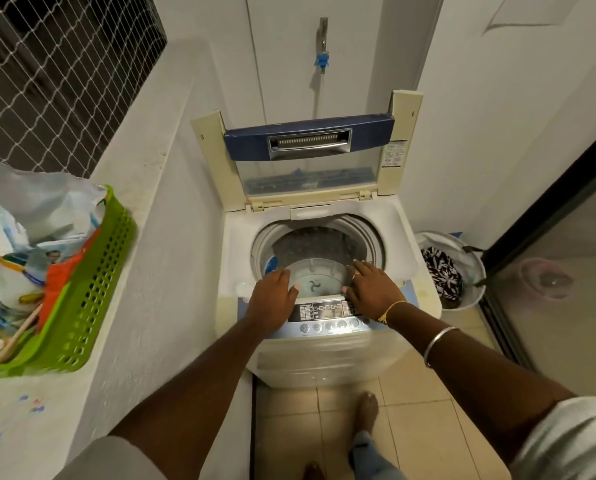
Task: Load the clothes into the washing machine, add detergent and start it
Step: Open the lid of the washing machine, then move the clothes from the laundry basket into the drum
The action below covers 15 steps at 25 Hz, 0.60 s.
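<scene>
A white top-loading washing machine (407, 237) stands ahead with its folding lid (310, 143) raised upright. Its drum (319, 252) shows bare metal and a pulsator, with no clothes visible inside. My left hand (272, 296) rests flat, fingers straight, on the front rim of the tub opening. My right hand (372, 287) lies flat on the rim beside it, partly over the control panel (324, 311). A white laundry hamper (469, 268) holding a black-and-white patterned garment (442, 273) sits on the floor right of the machine.
A green plastic basket (92, 292) with colourful detergent bags (22, 237) sits on the white ledge at left, under a netted window. A tap with a blue hose fitting (321, 60) hangs on the wall behind. A dark-framed glass door (549, 209) bounds the right. Tiled floor below.
</scene>
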{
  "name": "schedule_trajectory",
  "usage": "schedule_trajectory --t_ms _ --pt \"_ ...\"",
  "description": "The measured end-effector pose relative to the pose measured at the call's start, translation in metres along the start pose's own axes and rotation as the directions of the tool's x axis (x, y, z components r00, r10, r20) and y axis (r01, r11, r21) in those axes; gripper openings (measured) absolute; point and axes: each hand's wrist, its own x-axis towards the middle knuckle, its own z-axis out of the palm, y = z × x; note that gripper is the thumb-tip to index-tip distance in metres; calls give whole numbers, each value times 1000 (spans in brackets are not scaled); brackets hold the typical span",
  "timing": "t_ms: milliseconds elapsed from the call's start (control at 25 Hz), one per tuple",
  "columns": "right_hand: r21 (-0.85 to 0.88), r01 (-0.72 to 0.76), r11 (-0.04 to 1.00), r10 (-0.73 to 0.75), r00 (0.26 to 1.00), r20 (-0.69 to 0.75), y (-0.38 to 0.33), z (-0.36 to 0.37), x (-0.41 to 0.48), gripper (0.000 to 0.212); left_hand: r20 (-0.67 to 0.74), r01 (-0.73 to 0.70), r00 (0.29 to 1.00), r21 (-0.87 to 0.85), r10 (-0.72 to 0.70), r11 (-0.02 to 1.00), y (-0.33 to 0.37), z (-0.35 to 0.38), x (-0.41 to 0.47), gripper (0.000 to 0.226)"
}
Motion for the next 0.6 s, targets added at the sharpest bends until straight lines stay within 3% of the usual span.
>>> schedule_trajectory --t_ms 320,480,600 --pt "40 -18 999 19 1000 -8 10 -2 -12 62 14 -65 998 21 64 998 25 5 8 46" --pt "47 14 999 -14 1000 -4 29 -5 -14 75 47 -82 996 15 82 996 55 12 24 51" --pt "61 27 998 -25 999 -25 50 -12 -21 68 51 -108 993 39 106 993 84 22 35 52"
